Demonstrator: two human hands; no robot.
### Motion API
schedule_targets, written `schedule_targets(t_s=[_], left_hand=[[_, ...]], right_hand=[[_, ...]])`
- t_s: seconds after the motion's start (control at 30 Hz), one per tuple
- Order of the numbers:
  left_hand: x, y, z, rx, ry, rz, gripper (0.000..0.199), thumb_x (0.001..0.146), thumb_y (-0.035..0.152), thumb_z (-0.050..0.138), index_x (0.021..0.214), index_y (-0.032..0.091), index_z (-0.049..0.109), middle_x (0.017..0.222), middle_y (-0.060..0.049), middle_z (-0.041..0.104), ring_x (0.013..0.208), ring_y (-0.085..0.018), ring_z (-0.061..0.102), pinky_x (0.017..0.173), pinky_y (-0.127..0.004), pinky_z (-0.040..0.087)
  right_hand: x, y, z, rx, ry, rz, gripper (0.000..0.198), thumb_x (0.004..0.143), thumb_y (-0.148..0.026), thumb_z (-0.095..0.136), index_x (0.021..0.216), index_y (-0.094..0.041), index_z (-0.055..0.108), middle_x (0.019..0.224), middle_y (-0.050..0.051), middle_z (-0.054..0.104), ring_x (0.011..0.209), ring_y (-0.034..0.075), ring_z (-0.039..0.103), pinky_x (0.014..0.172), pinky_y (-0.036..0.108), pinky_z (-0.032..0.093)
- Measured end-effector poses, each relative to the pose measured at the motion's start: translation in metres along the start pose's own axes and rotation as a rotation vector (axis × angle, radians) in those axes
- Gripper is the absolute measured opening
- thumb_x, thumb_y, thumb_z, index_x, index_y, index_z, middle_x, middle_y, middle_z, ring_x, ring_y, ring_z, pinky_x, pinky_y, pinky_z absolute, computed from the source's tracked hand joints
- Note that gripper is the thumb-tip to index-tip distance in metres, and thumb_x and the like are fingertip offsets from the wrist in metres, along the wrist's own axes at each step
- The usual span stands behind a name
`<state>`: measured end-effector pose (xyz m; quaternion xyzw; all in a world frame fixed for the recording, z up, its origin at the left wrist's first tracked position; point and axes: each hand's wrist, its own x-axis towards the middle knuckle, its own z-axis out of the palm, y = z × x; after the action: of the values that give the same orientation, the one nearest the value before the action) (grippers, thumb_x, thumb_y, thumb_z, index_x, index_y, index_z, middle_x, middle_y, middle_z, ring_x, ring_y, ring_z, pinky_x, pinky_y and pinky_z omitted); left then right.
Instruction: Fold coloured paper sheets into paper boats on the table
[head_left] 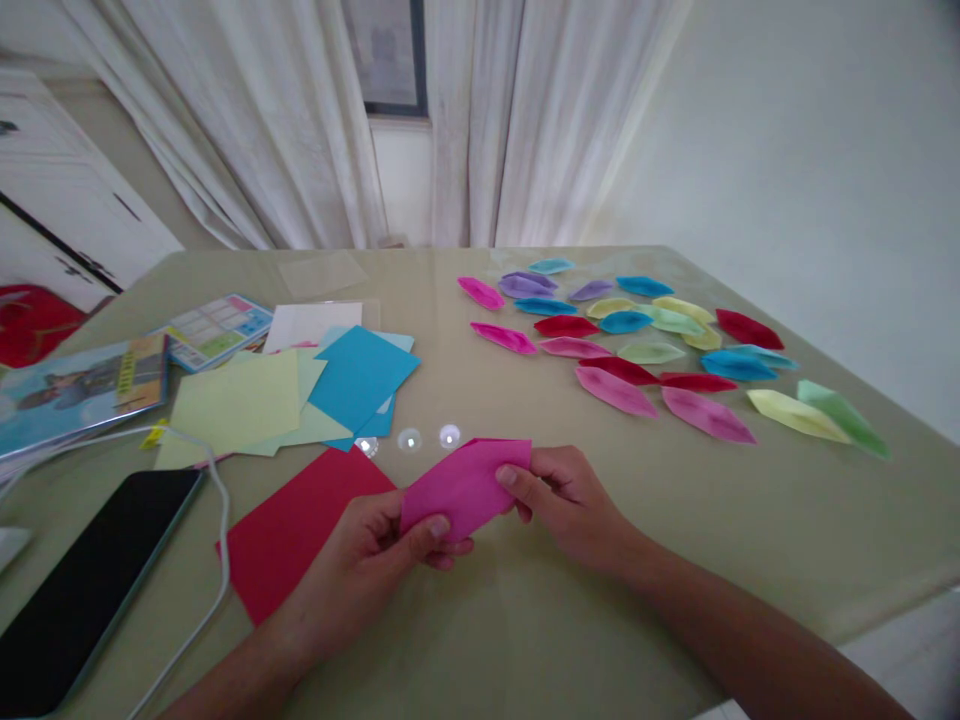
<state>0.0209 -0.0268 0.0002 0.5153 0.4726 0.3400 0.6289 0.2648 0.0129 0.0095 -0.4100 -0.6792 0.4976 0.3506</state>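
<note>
A magenta folded paper is held up over the near part of the table, tilted with its right end higher. My left hand pinches its lower left end, thumb on the front face. At the other end my right hand grips the right edge between thumb and fingers. Behind my left hand lies a red paper sheet, partly covered by that hand. Farther back on the right, several folded paper boats in pink, red, blue, yellow, green and purple are spread out.
Left of centre is a loose pile of yellow, green and blue paper sheets. A black phone and a white cable lie at the near left, with a picture book behind. Curtains hang beyond the table.
</note>
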Motion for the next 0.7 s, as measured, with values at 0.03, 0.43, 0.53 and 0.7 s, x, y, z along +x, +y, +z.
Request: schedule_targets(t_s=[0.03, 0.43, 0.53, 0.7], left_hand=[[0.0, 0.0006, 0.0004, -0.028, 0.003, -0.005, 0.046, 0.089, 0.062, 0.077, 0.093, 0.018, 0.085, 0.086, -0.009, 0.086, 0.075, -0.022, 0.082, 0.069, -0.026, 0.065], [0.0011, 0.0012, 0.0001, -0.092, 0.003, 0.022, 0.04, 0.091, 0.059, 0.077, 0.093, 0.02, 0.085, 0.083, -0.005, 0.086, 0.067, -0.018, 0.08, 0.071, -0.025, 0.067], [0.0012, 0.0011, 0.0, -0.089, -0.01, 0.03, 0.039, 0.091, 0.059, 0.077, 0.093, 0.02, 0.086, 0.084, -0.005, 0.086, 0.069, -0.018, 0.081, 0.071, -0.024, 0.067], [0.0007, 0.0012, 0.0005, -0.097, -0.019, 0.019, 0.04, 0.092, 0.059, 0.075, 0.097, 0.02, 0.086, 0.087, -0.006, 0.086, 0.078, -0.021, 0.084, 0.071, -0.024, 0.067]], right_hand=[[-0.0003, 0.0005, -0.0003, -0.01, 0.011, -0.004, 0.051, 0.106, -0.05, 0.061, 0.068, -0.016, 0.068, 0.057, -0.002, 0.058, 0.052, 0.01, 0.051, 0.052, 0.022, 0.036], [0.0002, 0.0021, -0.0029, 0.015, 0.027, 0.006, 0.051, 0.106, -0.051, 0.06, 0.072, -0.015, 0.071, 0.059, -0.002, 0.058, 0.053, 0.009, 0.05, 0.051, 0.022, 0.034], [0.0006, 0.0019, -0.0024, 0.015, 0.033, 0.003, 0.053, 0.106, -0.053, 0.059, 0.071, -0.015, 0.071, 0.058, -0.002, 0.058, 0.053, 0.01, 0.05, 0.051, 0.022, 0.034], [0.0008, 0.002, -0.0026, 0.012, 0.033, 0.008, 0.053, 0.106, -0.054, 0.059, 0.07, -0.016, 0.07, 0.058, -0.002, 0.058, 0.053, 0.009, 0.049, 0.051, 0.021, 0.034]])
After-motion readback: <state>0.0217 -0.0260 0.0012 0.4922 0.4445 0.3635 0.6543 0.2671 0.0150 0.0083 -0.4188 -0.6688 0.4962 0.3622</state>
